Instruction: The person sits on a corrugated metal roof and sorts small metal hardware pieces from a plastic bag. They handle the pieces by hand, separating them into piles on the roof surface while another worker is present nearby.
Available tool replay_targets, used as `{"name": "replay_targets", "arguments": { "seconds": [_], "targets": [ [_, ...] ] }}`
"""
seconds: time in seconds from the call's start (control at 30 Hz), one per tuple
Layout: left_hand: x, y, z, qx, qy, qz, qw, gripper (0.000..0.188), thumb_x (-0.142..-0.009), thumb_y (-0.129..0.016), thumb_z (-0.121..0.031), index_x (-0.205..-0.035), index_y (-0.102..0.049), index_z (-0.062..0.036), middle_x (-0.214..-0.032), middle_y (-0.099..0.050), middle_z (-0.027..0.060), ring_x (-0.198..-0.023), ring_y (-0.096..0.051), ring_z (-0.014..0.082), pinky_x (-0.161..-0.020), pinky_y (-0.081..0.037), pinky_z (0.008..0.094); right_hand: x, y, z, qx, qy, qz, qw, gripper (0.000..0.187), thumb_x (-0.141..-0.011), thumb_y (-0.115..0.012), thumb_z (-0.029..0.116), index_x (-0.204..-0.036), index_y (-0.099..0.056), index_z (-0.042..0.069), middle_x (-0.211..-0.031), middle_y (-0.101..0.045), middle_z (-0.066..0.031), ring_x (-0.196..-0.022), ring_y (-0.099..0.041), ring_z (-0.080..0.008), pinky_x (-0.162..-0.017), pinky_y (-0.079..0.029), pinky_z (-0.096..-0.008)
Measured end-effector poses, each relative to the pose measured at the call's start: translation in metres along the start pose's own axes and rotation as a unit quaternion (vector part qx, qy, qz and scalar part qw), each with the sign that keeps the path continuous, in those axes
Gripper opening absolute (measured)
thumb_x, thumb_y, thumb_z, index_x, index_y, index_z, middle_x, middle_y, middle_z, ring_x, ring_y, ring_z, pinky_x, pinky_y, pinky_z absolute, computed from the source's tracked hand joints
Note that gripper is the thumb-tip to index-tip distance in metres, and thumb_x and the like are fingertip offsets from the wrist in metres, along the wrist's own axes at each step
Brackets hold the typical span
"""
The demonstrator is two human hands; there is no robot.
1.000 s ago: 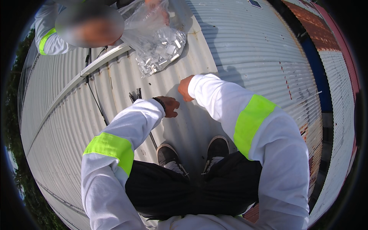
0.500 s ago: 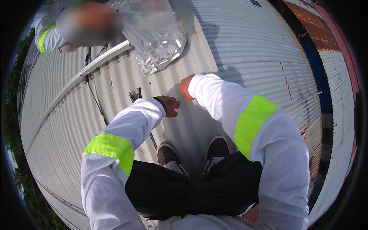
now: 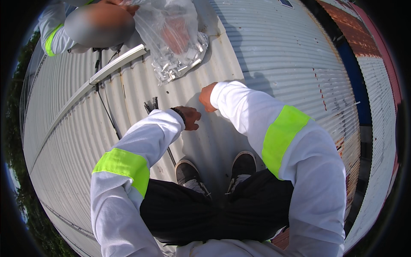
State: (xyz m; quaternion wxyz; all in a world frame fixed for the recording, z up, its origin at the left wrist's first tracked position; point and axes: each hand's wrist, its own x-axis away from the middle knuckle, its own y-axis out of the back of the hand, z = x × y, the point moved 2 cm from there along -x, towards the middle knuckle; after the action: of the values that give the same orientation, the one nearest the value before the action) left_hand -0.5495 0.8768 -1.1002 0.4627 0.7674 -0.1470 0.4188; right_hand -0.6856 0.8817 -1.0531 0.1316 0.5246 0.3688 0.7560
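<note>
Clear plastic makes up the bag (image 3: 188, 15) at the far middle of the scene, full of small pale, shiny pieces (image 3: 177, 70) and resting on the corrugated roof (image 3: 141, 111). One hand of the co-worker (image 3: 175, 36) shows through the film, down near the pieces; the other (image 3: 128, 7) is up by the far left of the bag, and whether either grips anything cannot be told.

On the near side, the left hand (image 3: 189, 118) hangs loosely bent, thumb apart from the fingers and nothing seen in it. The right hand (image 3: 207, 97) is a little farther off and to the right, folded over; its fingers are hidden, so I cannot tell whether they are closed on something. Neither touches the bag.

Good handling here would mean holding the bag's mouth wide and picking gently, since the film looks thin and the pieces could have hard edges. Its bottom is best left flat on the ridges, where pieces are less likely to spill. The black sticks (image 3: 150, 104), left of the left hand, and the pale rail (image 3: 117, 64) at far left deserve care, as does footing: both shoes (image 3: 187, 172) stand on bare ribbed sheet.
</note>
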Motion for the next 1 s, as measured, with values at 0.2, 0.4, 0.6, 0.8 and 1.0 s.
{"name": "replay_targets", "arguments": {
  "seconds": [0.2,0.4,0.6,0.8,1.0],
  "targets": [
    [0.0,-0.0004,0.0003,-0.003,-0.007,-0.011,1.0,0.05,-0.088,-0.06,-0.041,-0.127,-0.057,-0.0106,-0.123,-0.059,0.0136,-0.117,-0.057,0.032,-0.102,-0.045,0.044,-0.0032,-0.0025,-0.0011,0.003,-0.005,-0.001,1.0,0.026,-0.082,-0.066,0.03,-0.092,-0.075,0.008,-0.094,-0.073,-0.0139,-0.09,-0.07,-0.0331,-0.08,-0.055,-0.044],
    [-0.0005,0.0002,0.0001,-0.002,-0.008,-0.004,1.0,0.05,-0.088,-0.06,-0.041,-0.127,-0.057,-0.0103,-0.123,-0.059,0.0134,-0.118,-0.057,0.0323,-0.102,-0.045,0.0439,-0.004,-0.0037,-0.0022,-0.002,-0.012,0.002,1.0,0.026,-0.082,-0.066,0.03,-0.092,-0.075,0.008,-0.094,-0.073,-0.0144,-0.09,-0.07,-0.0335,-0.08,-0.055,-0.0438],
    [-0.0003,-0.0007,0.0,-0.005,-0.011,-0.006,1.0,0.05,-0.088,-0.06,-0.041,-0.127,-0.056,-0.0103,-0.123,-0.059,0.0136,-0.117,-0.057,0.0327,-0.101,-0.045,0.0441,-0.0007,-0.0027,-0.0003,-0.005,-0.02,-0.005,1.0,0.028,-0.082,-0.065,0.03,-0.095,-0.075,0.007,-0.097,-0.072,-0.0148,-0.091,-0.069,-0.0336,-0.081,-0.055,-0.0437],
    [-0.0015,-0.0019,0.0011,-0.006,-0.014,-0.013,1.0,0.049,-0.088,-0.06,-0.041,-0.125,-0.057,-0.0099,-0.122,-0.06,0.0141,-0.116,-0.058,0.0328,-0.101,-0.045,0.0442,-0.0011,-0.0017,-0.0012,-0.009,-0.013,0.002,1.0,0.028,-0.082,-0.065,0.029,-0.096,-0.075,0.007,-0.098,-0.072,-0.0152,-0.093,-0.069,-0.0335,-0.082,-0.055,-0.0435],
    [0.0037,-0.0087,-0.0033,-0.002,-0.021,-0.011,1.0,0.048,-0.087,-0.06,-0.041,-0.124,-0.058,-0.0097,-0.12,-0.06,0.0148,-0.115,-0.058,0.0331,-0.1,-0.045,0.0444,0.002,-0.0066,0.0065,0.005,-0.006,-0.001,1.0,0.029,-0.082,-0.065,0.029,-0.097,-0.075,0.007,-0.099,-0.072,-0.0154,-0.093,-0.069,-0.0336,-0.082,-0.055,-0.0433]
  ]
}}
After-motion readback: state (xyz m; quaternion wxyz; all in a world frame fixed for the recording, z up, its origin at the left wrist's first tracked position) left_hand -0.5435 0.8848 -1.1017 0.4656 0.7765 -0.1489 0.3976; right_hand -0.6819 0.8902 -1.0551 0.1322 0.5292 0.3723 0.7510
